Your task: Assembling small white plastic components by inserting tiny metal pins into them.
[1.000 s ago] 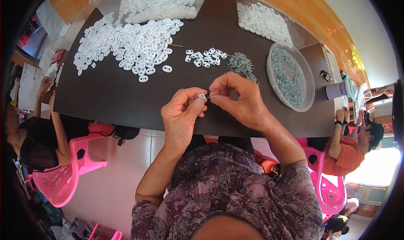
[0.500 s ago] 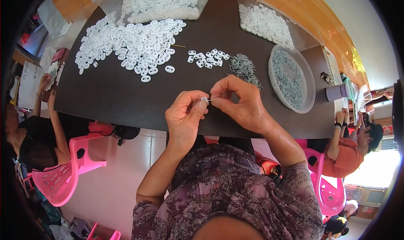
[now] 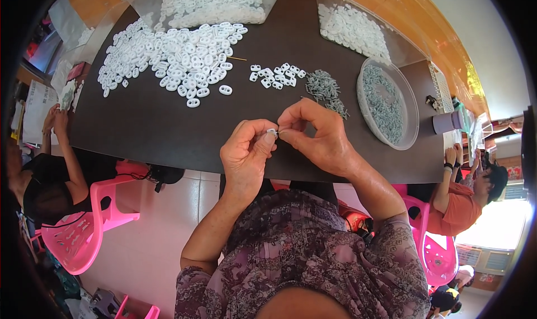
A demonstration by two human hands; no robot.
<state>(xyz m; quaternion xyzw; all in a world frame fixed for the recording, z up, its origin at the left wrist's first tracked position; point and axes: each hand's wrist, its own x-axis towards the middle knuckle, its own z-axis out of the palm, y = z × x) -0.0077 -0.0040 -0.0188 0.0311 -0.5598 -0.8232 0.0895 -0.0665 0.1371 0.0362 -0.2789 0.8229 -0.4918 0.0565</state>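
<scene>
One white piece (image 3: 272, 131) apparently unfinished
Left grip (image 3: 244, 154) closed on it; right grip (image 3: 325, 138) pinching a tiny part (image 3: 278, 133); loose white pieces (image 3: 189, 55) and grey pins (image 3: 322, 85) remain on worktop (image 3: 151, 130)

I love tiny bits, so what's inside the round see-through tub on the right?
Inside the round tub are lots of small, thin grey pieces. The top ones show, but anything lying under them is covered.

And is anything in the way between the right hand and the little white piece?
Nothing visible blocks it: the right hand pinches right beside the little white piece, which the left hand holds. The grey pile lies farther up the table.
</scene>
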